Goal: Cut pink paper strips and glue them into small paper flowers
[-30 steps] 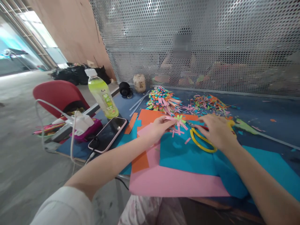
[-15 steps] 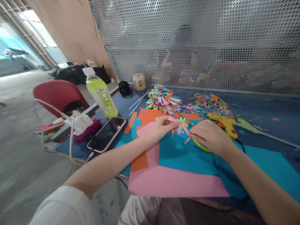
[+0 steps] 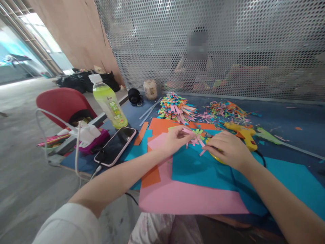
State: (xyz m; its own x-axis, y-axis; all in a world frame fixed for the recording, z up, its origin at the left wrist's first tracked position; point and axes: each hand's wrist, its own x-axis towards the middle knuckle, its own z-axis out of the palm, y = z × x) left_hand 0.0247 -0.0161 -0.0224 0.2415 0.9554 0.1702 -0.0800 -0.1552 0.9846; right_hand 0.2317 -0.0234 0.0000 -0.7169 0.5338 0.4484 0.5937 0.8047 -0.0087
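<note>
My left hand (image 3: 175, 140) is closed in a pinch over the papers, with a pink paper strip (image 3: 187, 130) between thumb and fingers. By its fingertips lies a fringed piece of green and pink paper (image 3: 198, 135), spread like a flower, with small pink snippets around it. My right hand (image 3: 230, 149) is pinched at the end of a narrow pink strip on the right side of this piece. Scissors with yellow handles (image 3: 217, 158) lie partly hidden beneath the right hand. Blue paper (image 3: 198, 173) is under both hands.
Behind the hands stands a cone of layered coloured paper (image 3: 175, 107), with shredded scraps (image 3: 228, 112) to its right. A yellow glue gun (image 3: 243, 134) lies at right. On the left are a phone (image 3: 116, 145), a drink bottle (image 3: 109, 101) and a tissue pack (image 3: 88, 137). Perforated metal (image 3: 162, 44) rises behind.
Both hands stay nearly in place. The fingertips have shifted slightly around the fringed paper, and the pink strip near my right hand has tilted a little.
</note>
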